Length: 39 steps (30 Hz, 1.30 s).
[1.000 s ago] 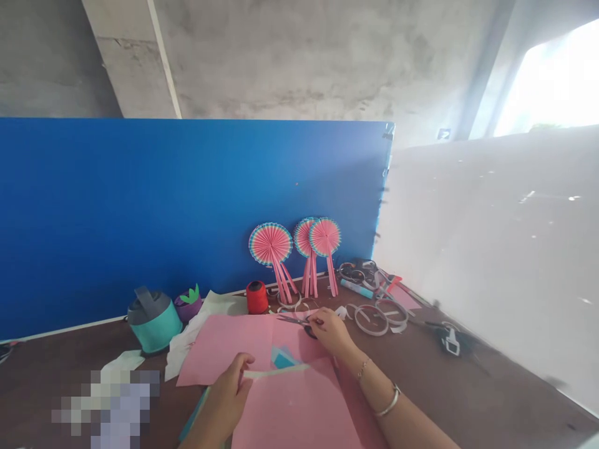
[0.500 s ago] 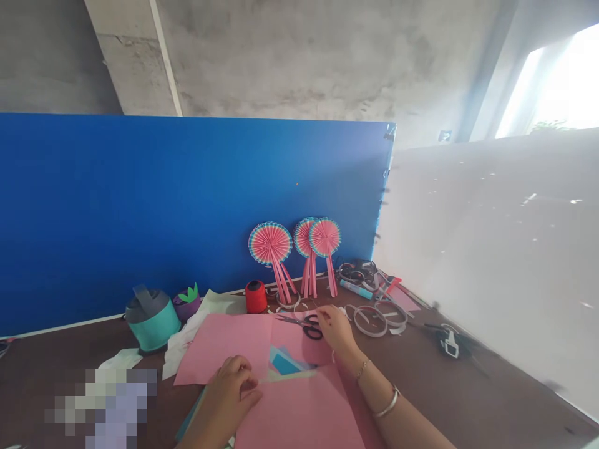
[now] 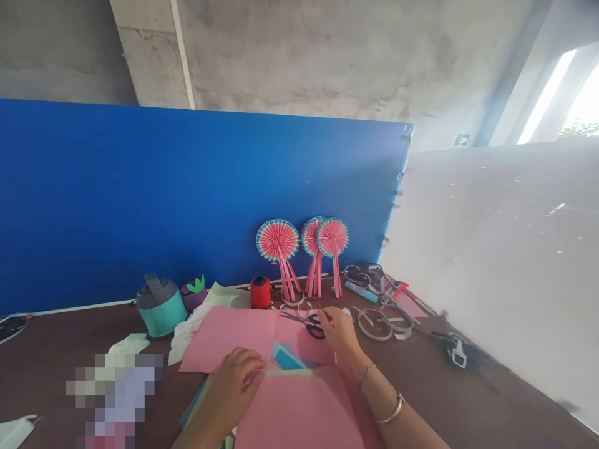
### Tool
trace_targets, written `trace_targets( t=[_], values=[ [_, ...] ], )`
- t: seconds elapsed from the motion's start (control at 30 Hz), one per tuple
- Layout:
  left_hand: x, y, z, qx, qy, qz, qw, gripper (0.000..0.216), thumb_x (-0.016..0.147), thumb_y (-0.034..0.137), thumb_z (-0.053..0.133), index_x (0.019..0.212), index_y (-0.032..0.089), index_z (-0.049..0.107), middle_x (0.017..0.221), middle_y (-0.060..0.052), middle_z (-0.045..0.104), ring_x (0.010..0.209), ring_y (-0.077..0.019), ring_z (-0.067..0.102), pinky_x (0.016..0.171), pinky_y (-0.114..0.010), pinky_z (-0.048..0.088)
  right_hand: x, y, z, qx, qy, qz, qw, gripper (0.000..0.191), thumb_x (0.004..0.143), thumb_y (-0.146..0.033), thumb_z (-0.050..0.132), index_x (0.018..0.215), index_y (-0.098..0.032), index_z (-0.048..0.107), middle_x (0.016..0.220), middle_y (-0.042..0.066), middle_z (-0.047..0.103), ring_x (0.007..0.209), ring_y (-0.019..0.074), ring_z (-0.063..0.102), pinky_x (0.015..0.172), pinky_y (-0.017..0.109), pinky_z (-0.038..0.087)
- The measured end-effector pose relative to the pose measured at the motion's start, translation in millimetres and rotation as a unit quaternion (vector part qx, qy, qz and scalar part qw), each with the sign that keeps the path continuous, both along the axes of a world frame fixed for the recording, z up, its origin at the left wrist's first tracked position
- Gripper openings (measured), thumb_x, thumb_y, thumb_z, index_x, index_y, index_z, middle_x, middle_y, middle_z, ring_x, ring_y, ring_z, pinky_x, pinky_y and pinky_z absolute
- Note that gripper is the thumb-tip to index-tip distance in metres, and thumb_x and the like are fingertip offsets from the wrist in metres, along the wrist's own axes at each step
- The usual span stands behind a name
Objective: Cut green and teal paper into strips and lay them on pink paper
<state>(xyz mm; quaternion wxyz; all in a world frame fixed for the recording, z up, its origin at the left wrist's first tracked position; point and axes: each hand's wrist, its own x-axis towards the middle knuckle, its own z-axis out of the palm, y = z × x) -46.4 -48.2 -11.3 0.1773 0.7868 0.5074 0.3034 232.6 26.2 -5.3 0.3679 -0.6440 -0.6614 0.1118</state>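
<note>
My left hand [image 3: 238,381] rests on the left edge of the front pink sheet [image 3: 304,408], its fingers loosely bent and the thumb apart from them. My right hand [image 3: 340,332] is just right of black-handled scissors [image 3: 311,323]. Its thumb and forefinger are pinched together; anything between them is too small to make out. The scissors lie on another pink sheet [image 3: 234,333] behind, blades to the left. Blue paper pieces [image 3: 286,358] show between the two sheets. More coloured paper sticks out under my left wrist.
Pink paper fans [image 3: 277,240] lean against the blue panel [image 3: 187,187]. A red thread spool [image 3: 260,293], a teal-and-grey container [image 3: 161,312] and a purple pot [image 3: 193,295] stand at the back. Rolls of white strip [image 3: 375,324] lie right. A blurred patch covers the lower left.
The view has shifted slightly, so the background sits a little further right. My left hand is a little further forward at the sheet's edge. The right hand stays pinched beside the scissors.
</note>
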Motion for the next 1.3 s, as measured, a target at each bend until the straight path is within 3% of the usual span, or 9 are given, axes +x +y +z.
trace_targets(
  t=[0.13, 0.27, 0.43, 0.53, 0.63, 0.77, 0.93, 1.13, 1.3],
  values=[
    [2.5, -3.5, 2.9, -0.006, 0.007, -0.002, 1.0, 0.021, 0.086, 0.024, 0.056, 0.092, 0.025, 0.075, 0.102, -0.008, 0.073, 0.101, -0.0249, 0.065, 0.091, -0.041, 0.052, 4.6, 0.3, 2.4, -0.034, -0.048, -0.064, 0.996, 0.028, 0.091, -0.022, 0.045, 0.092, -0.02, 0.073, 0.099, 0.01, 0.073, 0.096, 0.0244, 0.063, 0.082, 0.032, 0.04],
    [4.6, -4.7, 4.3, -0.016, 0.017, -0.016, 1.0, 0.021, 0.086, 0.025, 0.056, 0.093, 0.025, 0.076, 0.104, -0.008, 0.074, 0.103, -0.0253, 0.065, 0.092, -0.041, 0.052, 0.5, -5.2, 2.9, -0.069, -0.119, -0.077, 0.988, 0.033, 0.089, -0.015, 0.046, 0.107, -0.021, 0.072, 0.122, 0.012, 0.067, 0.117, 0.0278, 0.057, 0.095, 0.038, 0.039],
    [7.0, -4.3, 4.0, -0.014, 0.017, -0.038, 0.999, 0.021, 0.087, 0.027, 0.057, 0.094, 0.026, 0.077, 0.104, -0.008, 0.075, 0.103, -0.0255, 0.066, 0.093, -0.041, 0.053, -3.6, -10.8, 2.8, -0.127, -0.22, -0.173, 0.952, 0.052, 0.086, -0.009, 0.046, 0.138, -0.013, 0.056, 0.153, 0.023, 0.04, 0.14, 0.039, 0.035, 0.105, 0.056, 0.03],
    [6.4, -4.0, 2.2, -0.015, 0.01, -0.032, 0.999, 0.021, 0.087, 0.027, 0.056, 0.092, 0.025, 0.077, 0.102, -0.009, 0.074, 0.099, -0.0249, 0.067, 0.09, -0.04, 0.055, 0.3, -10.2, 4.6, -0.161, -0.244, -0.189, 0.938, 0.059, 0.087, -0.003, 0.036, 0.144, -0.012, 0.049, 0.159, 0.023, 0.027, 0.143, 0.0398, 0.03, 0.097, 0.055, 0.04],
    [5.4, -3.2, 0.8, -0.009, 0.002, -0.031, 0.999, 0.021, 0.087, 0.026, 0.056, 0.09, 0.025, 0.076, 0.101, -0.009, 0.074, 0.098, -0.0245, 0.067, 0.088, -0.038, 0.055, 5.0, -9.9, 8.5, -0.159, -0.251, -0.205, 0.932, 0.057, 0.09, -0.003, 0.03, 0.143, -0.014, 0.049, 0.151, 0.026, 0.039, 0.131, 0.0353, 0.048, 0.086, 0.043, 0.046],
    [5.0, -2.7, 2.0, -0.01, 0.004, -0.033, 0.999, 0.021, 0.088, 0.026, 0.054, 0.09, 0.024, 0.075, 0.1, -0.009, 0.074, 0.098, -0.0233, 0.067, 0.088, -0.037, 0.056, 7.4, -11.6, 15.1, -0.158, -0.266, -0.219, 0.925, 0.047, 0.091, -0.009, 0.04, 0.135, -0.013, 0.056, 0.117, 0.025, 0.063, 0.109, 0.0317, 0.062, 0.085, 0.04, 0.045],
    [5.3, -3.9, 5.5, -0.021, 0.019, -0.027, 0.999, 0.023, 0.089, 0.025, 0.052, 0.092, 0.022, 0.075, 0.101, -0.008, 0.073, 0.1, -0.0228, 0.067, 0.09, -0.037, 0.055, 9.5, -11.0, 16.8, -0.155, -0.27, -0.254, 0.916, 0.052, 0.09, -0.009, 0.041, 0.141, -0.014, 0.049, 0.124, 0.025, 0.057, 0.116, 0.0335, 0.057, 0.088, 0.044, 0.043],
    [6.6, -5.2, 9.2, -0.038, 0.019, -0.026, 0.999, 0.025, 0.09, 0.025, 0.049, 0.092, 0.021, 0.074, 0.1, -0.008, 0.073, 0.099, -0.0227, 0.067, 0.09, -0.038, 0.054, 14.5, -7.8, 10.6, -0.212, -0.253, -0.213, 0.92, 0.055, 0.093, -0.01, 0.035, 0.147, -0.01, 0.04, 0.118, 0.027, 0.061, 0.105, 0.0305, 0.065, 0.086, 0.042, 0.042],
    [6.0, -6.0, 10.3, -0.026, 0.003, -0.029, 0.999, 0.024, 0.089, 0.026, 0.051, 0.089, 0.023, 0.074, 0.097, -0.007, 0.074, 0.096, -0.0223, 0.068, 0.088, -0.036, 0.055, 24.2, -5.0, 18.5, -0.172, -0.247, -0.254, 0.919, 0.055, 0.094, -0.007, 0.033, 0.147, -0.015, 0.042, 0.122, 0.024, 0.061, 0.114, 0.0313, 0.06, 0.086, 0.041, 0.042]
  ],
)
